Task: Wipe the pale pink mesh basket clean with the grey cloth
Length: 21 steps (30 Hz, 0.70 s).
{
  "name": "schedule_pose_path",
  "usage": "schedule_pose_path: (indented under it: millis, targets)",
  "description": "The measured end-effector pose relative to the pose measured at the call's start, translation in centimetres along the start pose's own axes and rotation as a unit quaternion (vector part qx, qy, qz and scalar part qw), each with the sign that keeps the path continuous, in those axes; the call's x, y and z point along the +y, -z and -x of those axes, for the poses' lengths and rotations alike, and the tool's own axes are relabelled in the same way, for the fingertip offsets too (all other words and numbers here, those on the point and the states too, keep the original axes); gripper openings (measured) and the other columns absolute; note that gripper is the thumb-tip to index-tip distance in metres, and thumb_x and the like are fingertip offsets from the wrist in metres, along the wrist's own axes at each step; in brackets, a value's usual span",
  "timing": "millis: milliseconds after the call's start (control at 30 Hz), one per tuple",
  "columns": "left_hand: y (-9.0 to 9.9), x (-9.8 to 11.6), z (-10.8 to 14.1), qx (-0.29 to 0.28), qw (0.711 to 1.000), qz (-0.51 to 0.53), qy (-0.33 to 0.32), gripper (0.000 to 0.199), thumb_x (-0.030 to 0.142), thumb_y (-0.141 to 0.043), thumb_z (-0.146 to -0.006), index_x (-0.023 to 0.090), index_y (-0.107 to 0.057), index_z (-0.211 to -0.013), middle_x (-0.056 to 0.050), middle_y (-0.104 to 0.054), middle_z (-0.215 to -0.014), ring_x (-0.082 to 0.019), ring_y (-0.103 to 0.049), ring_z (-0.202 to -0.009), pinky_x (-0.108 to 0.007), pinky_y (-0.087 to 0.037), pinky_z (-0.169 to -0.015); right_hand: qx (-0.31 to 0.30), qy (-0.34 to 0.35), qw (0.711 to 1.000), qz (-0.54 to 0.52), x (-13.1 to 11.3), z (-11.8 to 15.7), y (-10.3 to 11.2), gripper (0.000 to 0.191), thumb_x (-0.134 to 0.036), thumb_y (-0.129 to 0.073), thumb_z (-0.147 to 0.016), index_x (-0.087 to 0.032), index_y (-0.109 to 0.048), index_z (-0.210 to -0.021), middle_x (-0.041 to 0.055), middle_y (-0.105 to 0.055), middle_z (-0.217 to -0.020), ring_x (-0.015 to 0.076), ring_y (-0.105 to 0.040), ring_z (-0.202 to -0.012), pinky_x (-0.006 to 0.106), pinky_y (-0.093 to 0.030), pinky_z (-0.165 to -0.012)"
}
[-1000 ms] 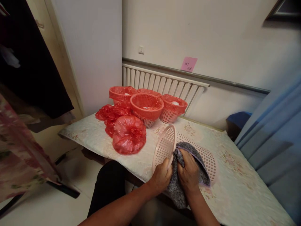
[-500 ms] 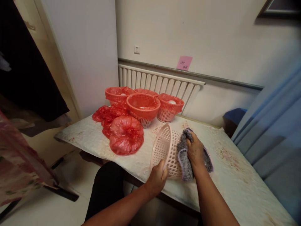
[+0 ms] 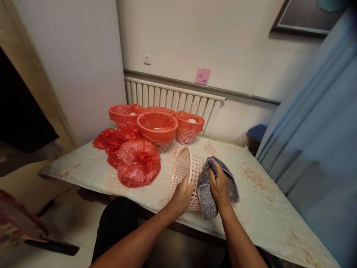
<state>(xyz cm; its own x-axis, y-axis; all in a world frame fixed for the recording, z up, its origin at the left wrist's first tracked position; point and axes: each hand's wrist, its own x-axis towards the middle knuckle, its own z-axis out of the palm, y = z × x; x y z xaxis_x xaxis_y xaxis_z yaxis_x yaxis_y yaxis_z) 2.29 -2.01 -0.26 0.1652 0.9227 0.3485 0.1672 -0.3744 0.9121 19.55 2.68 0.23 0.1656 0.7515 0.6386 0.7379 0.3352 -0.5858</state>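
Observation:
A pale pink perforated plastic basket (image 3: 196, 163) lies on its side on the table, its mouth facing left. My left hand (image 3: 182, 195) grips its rim, with the fingers partly hidden behind it. In my right hand (image 3: 220, 184) is a grey fluffy cloth (image 3: 208, 197) with a lilac edge, bunched under the fingers and pressed against the basket's outer side near the base. The cloth covers the basket's base end.
Several baskets with red bag liners, one of them in front (image 3: 157, 134), stand at the back left. Beside them lie crumpled red plastic bags (image 3: 139, 163) on the floral tablecloth (image 3: 256, 178). A radiator (image 3: 167, 97) runs behind; a blue curtain (image 3: 306, 130) hangs at right.
The view has turned right, so everything sits further left. My right hand has shifted on the basket's side, and the cloth is spread wider. My left hand keeps hold of the rim.

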Motion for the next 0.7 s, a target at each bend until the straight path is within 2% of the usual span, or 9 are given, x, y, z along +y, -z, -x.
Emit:
schedule_pose_path:
  millis: [167, 267, 467, 700]
  targets:
    - [0.2, -0.4, 0.3, -0.005, 1.000, 0.013, -0.015, 0.032, 0.037, -0.035, -0.097, 0.016, -0.057, -0.107, -0.006, -0.065, -0.091, -0.021, -0.057, -0.100, -0.036, -0.044, -0.093, -0.027, 0.072, 0.996, -0.054, -1.7, 3.8, -0.5, 0.042, -0.031, -0.044, -0.089, -0.015, -0.055, -0.127, 0.0137, -0.061, -0.126, 0.0258, -0.056, -0.118, 0.048, -0.043, -0.103]
    - [0.7, -0.8, 0.4, -0.008, 1.000, 0.013, -0.028, 0.033, 0.036, -0.034, -0.098, 0.015, -0.057, -0.108, -0.007, -0.065, -0.095, -0.021, -0.058, -0.102, -0.037, -0.044, -0.096, -0.046, 0.128, 0.987, -0.082, -3.3, 4.6, -1.1, 0.042, -0.021, -0.044, -0.085, -0.018, -0.056, -0.126, 0.0112, -0.062, -0.124, 0.0247, -0.057, -0.117, 0.046, -0.044, -0.102]
    - [1.2, -1.4, 0.8, -0.012, 0.999, -0.005, -0.041, 0.035, 0.034, -0.032, -0.098, 0.013, -0.057, -0.111, -0.010, -0.065, -0.094, -0.022, -0.057, -0.102, -0.039, -0.043, -0.099, -0.081, 0.150, 0.981, -0.089, -4.8, 1.4, -1.7, 0.043, -0.017, -0.045, -0.081, -0.019, -0.058, -0.122, 0.0096, -0.065, -0.121, 0.0239, -0.061, -0.112, 0.042, -0.047, -0.099]
    - [0.9, -1.3, 1.0, 0.014, 1.000, 0.011, 0.003, 0.035, 0.040, -0.036, -0.096, 0.016, -0.059, -0.105, -0.006, -0.064, -0.088, -0.021, -0.057, -0.094, -0.034, -0.044, -0.090, -0.090, 0.100, 0.988, -0.081, -3.8, -2.5, -2.8, 0.043, -0.025, -0.045, -0.084, -0.016, -0.059, -0.124, 0.0111, -0.065, -0.122, 0.0256, -0.061, -0.113, 0.044, -0.046, -0.100]
